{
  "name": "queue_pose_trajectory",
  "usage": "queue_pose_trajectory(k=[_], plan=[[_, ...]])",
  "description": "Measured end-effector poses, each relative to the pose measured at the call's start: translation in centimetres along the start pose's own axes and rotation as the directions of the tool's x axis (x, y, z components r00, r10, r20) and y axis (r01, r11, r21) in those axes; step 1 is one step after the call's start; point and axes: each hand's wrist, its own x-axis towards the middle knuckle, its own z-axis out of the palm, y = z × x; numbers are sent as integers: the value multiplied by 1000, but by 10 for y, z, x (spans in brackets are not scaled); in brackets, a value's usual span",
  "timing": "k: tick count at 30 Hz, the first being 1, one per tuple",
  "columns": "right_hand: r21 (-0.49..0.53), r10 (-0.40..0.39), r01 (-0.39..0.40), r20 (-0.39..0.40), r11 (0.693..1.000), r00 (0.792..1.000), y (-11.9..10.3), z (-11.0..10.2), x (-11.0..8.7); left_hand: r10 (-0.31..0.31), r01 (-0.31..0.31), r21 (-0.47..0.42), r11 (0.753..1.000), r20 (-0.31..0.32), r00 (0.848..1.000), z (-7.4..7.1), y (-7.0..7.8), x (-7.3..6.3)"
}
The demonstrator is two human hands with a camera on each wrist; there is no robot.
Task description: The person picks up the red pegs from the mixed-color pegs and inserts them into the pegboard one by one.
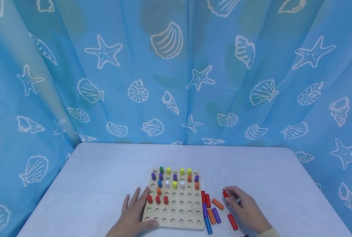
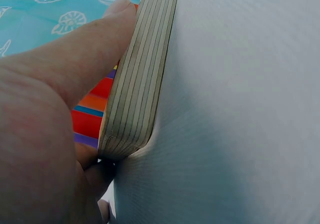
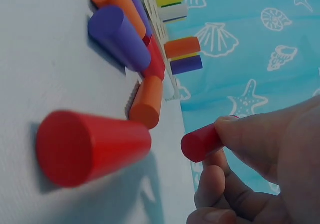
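Observation:
A square wooden pegboard [image 1: 182, 211] lies on the table with coloured pegs upright in several of its holes. Three red pegs [image 1: 158, 199] stand in one row at its left. My left hand [image 1: 132, 215] rests against the board's near left corner, thumb at the front edge and other fingers spread fairly straight along the left side. To the right of the board, my right hand [image 1: 245, 209] pinches a red peg [image 3: 202, 143] between thumb and fingers, off the table. A loose red peg [image 1: 232, 222] lies just left of that hand.
Beside the board's right edge lie loose pegs: red [image 1: 208, 200], orange [image 1: 217, 203], purple [image 1: 216, 215] and blue [image 1: 208, 225]. A white cloth covers the table [image 1: 104, 177]. Behind it hangs a blue curtain [image 1: 176, 72] with shell and starfish prints.

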Motion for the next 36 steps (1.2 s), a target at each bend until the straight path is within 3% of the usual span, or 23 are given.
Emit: queue_pose_trajectory(k=[18,36], plan=[[55,-4,6,-33,998,999,-18,2,-8,4,-4,-22,1000,-1,1000,1,-1,0],[73,-86,88,-31,993,996,-36,12,-12,27,-28,-31,999,-13,1000,3,-4,1]])
